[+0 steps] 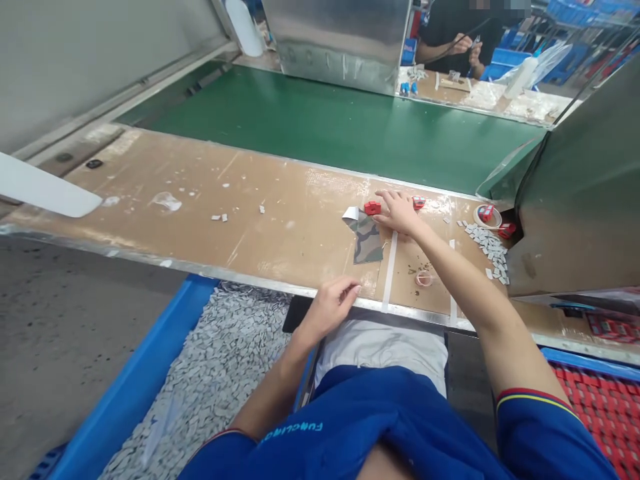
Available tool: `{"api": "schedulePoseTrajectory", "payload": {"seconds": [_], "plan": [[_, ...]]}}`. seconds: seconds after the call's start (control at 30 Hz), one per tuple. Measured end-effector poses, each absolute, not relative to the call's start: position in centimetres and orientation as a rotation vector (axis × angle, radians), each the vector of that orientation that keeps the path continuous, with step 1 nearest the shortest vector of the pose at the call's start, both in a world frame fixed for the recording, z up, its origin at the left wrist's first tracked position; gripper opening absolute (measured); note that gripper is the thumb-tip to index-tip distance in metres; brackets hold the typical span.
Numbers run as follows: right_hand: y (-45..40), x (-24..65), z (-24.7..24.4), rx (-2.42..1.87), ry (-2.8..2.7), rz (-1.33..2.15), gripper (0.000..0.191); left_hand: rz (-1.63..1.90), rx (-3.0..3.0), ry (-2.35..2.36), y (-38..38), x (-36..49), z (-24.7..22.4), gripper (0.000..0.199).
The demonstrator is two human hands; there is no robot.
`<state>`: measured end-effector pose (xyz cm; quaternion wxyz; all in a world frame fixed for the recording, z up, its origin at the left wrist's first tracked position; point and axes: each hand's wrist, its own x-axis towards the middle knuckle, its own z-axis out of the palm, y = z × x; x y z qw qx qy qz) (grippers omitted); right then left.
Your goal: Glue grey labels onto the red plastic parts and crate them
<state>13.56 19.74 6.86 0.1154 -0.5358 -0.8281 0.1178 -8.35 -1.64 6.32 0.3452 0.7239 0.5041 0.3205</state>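
My right hand (400, 213) reaches over the bench, fingers stretched and apart, beside a small red toy car part (373, 208). Its thumb and forefinger are at the part's right side; I cannot tell whether they touch it. Another red toy car (419, 203) lies just right of this hand. Below the hand is a camouflage-patterned piece (368, 241) with one corner turned up pale. My left hand (333, 307) rests at the bench's front edge with curled fingers, thumb and forefinger close together; whatever may be between them is hidden.
A green conveyor belt (300, 120) runs behind the cardboard-covered bench (285, 233). Small grey pieces (490, 250), a tape roll (493, 219) and a little cup (424, 278) lie right. A blue bin (145, 360) holds grey pieces. Red parts (600, 400) fill a crate. A co-worker's hands (467, 48) work opposite.
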Motion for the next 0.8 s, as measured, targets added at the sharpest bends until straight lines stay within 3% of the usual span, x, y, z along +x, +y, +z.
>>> {"api": "schedulePoseTrajectory", "payload": {"seconds": [0.2, 0.3, 0.43, 0.5, 0.57, 0.63, 0.8], "plan": [[21.2, 11.5, 7.8, -1.514, -2.463, 0.504, 0.033, 0.803, 1.893, 1.265, -3.1, -7.8, 6.1, 0.023], [19.6, 12.4, 9.5, -1.494, -2.341, 0.585, 0.037, 0.834, 1.861, 1.331, -3.0, -8.6, 6.0, 0.025], [12.0, 14.7, 11.6, -1.026, -1.825, 1.148, 0.046, 1.028, 1.812, 1.331, -1.9, -8.1, 6.0, 0.024], [6.6, 15.4, 11.3, -0.921, -1.560, 1.273, 0.043, 1.204, 1.807, 1.165, -1.1, -6.4, 6.2, 0.037], [1.4, 15.5, 9.9, -0.936, -1.317, 1.314, 0.048, 1.348, 1.836, 0.918, -0.6, -4.2, 6.6, 0.064], [-2.6, 15.2, 7.9, -1.008, -1.127, 1.325, 0.053, 1.370, 1.897, 0.700, -0.2, -2.0, 7.0, 0.074], [-6.7, 15.0, 3.9, -1.114, -0.826, 1.328, 0.055, 1.206, 1.921, 0.509, -0.2, 0.6, 6.5, 0.050]]}}
